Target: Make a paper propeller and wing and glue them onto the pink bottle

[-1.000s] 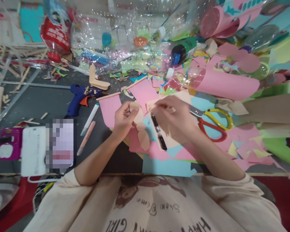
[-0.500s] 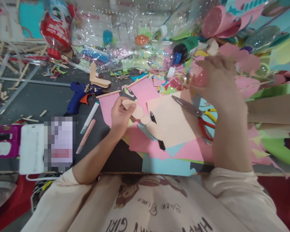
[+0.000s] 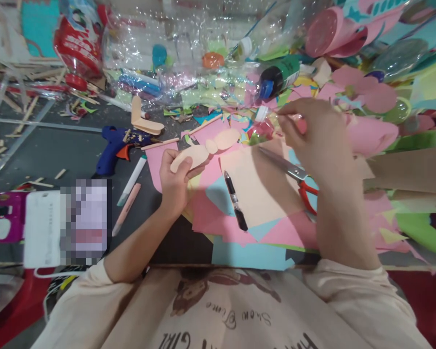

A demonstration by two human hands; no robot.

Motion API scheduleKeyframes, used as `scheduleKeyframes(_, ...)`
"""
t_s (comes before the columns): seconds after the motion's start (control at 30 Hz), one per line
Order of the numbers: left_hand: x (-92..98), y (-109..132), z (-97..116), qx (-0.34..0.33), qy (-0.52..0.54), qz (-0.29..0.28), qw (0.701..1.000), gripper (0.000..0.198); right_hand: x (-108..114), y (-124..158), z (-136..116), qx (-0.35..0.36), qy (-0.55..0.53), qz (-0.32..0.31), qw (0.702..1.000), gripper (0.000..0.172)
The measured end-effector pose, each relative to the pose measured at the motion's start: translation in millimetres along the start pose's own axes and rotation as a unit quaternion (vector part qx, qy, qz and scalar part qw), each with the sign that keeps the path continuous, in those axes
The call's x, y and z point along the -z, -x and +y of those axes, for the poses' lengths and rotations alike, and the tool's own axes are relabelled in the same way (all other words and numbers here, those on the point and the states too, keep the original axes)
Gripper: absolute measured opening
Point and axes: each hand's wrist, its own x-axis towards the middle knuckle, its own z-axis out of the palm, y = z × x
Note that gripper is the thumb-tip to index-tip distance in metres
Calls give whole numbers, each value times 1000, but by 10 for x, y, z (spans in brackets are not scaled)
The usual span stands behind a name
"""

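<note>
My left hand (image 3: 176, 177) pinches one end of a cream paper bow (image 3: 223, 140), two long lobes joined by a small round middle. My right hand (image 3: 305, 128) is raised above the scraps at the right, fingertips drawn together beside a white bottle cap (image 3: 262, 114); what they hold, if anything, is too small to make out. Below it lie scissors (image 3: 287, 165) with a red handle, partly hidden by my right hand and forearm. A cream sheet (image 3: 265, 189) rests over pink and blue paper, with a black pen (image 3: 235, 201) at its left edge.
A blue glue gun (image 3: 112, 145), two markers (image 3: 132, 182) and a phone (image 3: 90, 218) lie at the left. Clear plastic, a red bottle (image 3: 78, 46) and a green bottle (image 3: 285, 72) line the back. Paper scraps and a pink cup (image 3: 323, 34) crowd the right.
The paper bow has risen and swung up to the upper right, off the pen. My right hand has shifted slightly left and down, its fingers closing together.
</note>
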Motion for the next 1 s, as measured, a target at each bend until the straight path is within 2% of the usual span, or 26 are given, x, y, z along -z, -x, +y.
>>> scheduleKeyframes(0.07, 3, 42, 20, 2, 8, -7, 1000, 44, -200, 100, -180, 25, -160, -26, 986, 27)
scheduleKeyframes(0.13, 5, 83, 26, -15, 11, -14, 1000, 43, -467, 215, -319, 32, -293, -113, 949, 43)
scheduleKeyframes(0.2, 0, 125, 24, -42, -2, -37, 998, 42, -716, 319, -382, 55, -391, -146, 907, 50)
scheduleKeyframes(0.3, -15, 184, 28, -74, -72, -133, 986, 38, -901, 412, -343, 13, -465, -109, 879, 48)
scheduleKeyframes(0.4, -24, 209, 51, -93, -162, -241, 952, 31, -876, 437, -226, -53, -520, -71, 850, 40)
scheduleKeyframes(0.5, -13, 194, 71, -144, -191, -296, 925, 30, -842, 438, -127, -75, -546, -45, 833, 41)
scheduleKeyframes(0.57, 5, 176, 69, -171, -180, -308, 918, 38, -876, 432, -85, -68, -537, -50, 840, 43)
scheduleKeyframes(0.63, 24, 156, 66, -174, -168, -294, 925, 49, -935, 421, -54, -42, -506, -60, 860, 44)
scheduleKeyframes(0.7, 45, 125, 93, -168, -158, -254, 939, 51, -986, 407, -32, -3, -464, -60, 884, 46)
scheduleKeyframes(0.77, 84, 71, 186, -168, -168, -192, 952, 40, -1008, 397, -19, 22, -436, -56, 898, 50)
scheduleKeyframes(0.8, 120, 34, 258, -170, -186, -160, 955, 27, -1008, 394, -16, 23, -433, -58, 899, 52)
scheduleKeyframes(0.83, 171, -10, 345, -180, -253, -105, 945, 17, -1002, 394, -16, 16, -435, -63, 898, 53)
scheduleKeyframes(0.87, 238, -58, 440, -184, -327, -77, 924, 14, -994, 396, -18, 7, -440, -69, 895, 55)
scheduleKeyframes(0.93, 412, -154, 628, -207, -452, -47, 866, 20, -978, 400, -23, -9, -452, -76, 889, 56)
scheduleKeyframes(1.0, 602, -235, 777, -216, -546, 60, 807, 23, -969, 403, -27, -12, -458, -78, 885, 57)
